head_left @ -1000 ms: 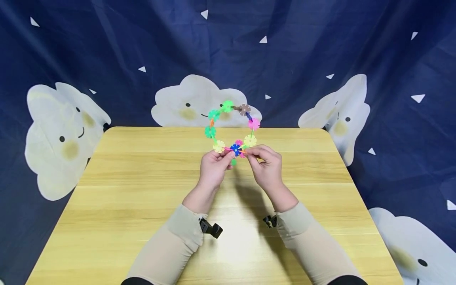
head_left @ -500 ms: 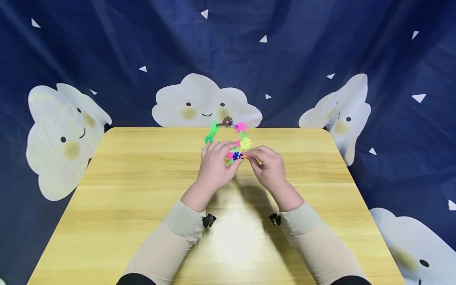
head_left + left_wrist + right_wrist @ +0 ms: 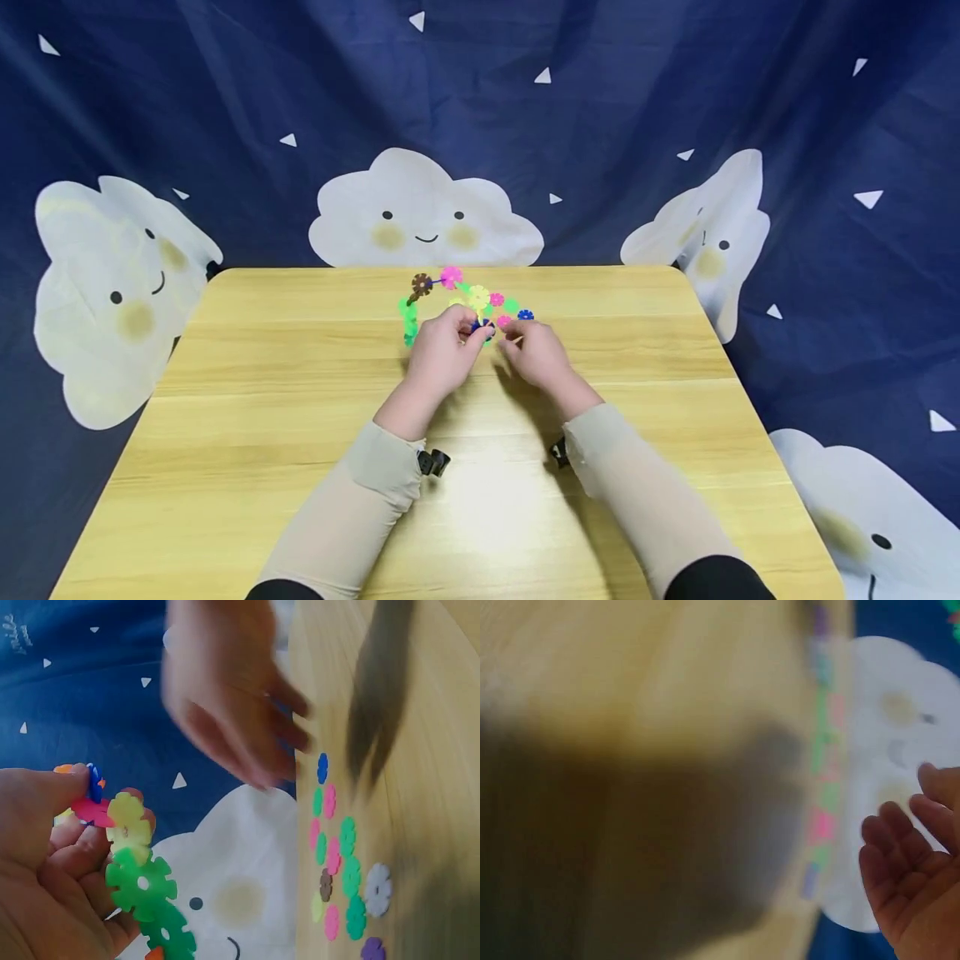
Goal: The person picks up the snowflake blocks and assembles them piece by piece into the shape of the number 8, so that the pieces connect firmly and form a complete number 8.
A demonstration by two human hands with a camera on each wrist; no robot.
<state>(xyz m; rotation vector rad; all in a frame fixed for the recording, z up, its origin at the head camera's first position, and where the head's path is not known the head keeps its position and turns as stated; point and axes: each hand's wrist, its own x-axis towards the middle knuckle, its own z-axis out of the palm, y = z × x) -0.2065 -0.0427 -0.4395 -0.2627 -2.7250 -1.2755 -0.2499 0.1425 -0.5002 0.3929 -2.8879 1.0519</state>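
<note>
My left hand [image 3: 442, 354] pinches a chain of linked plastic flower-shaped discs near a blue disc [image 3: 94, 784], thumb on top. From there the chain drops past a yellow disc [image 3: 129, 825] and a green disc [image 3: 142, 883]. Its far part, with a brown disc [image 3: 422, 284] and a pink disc [image 3: 451, 277], shows beyond the hand in the head view. My right hand [image 3: 538, 354] is just right of the left, apart from the chain. In the right wrist view the right hand's fingers [image 3: 889, 862] are loosely bent with nothing in them.
Loose flower discs lie on the wooden table [image 3: 300, 467] beyond the hands, among them a blue one [image 3: 526, 315], a grey one [image 3: 379, 889] and a purple one [image 3: 373, 949]. A blue curtain [image 3: 600, 108] with printed clouds hangs behind the table.
My right hand has let go of the orange piece it held at the blue disc. The chain has turned and shifted left in my left hand, uncovering loose discs behind it.
</note>
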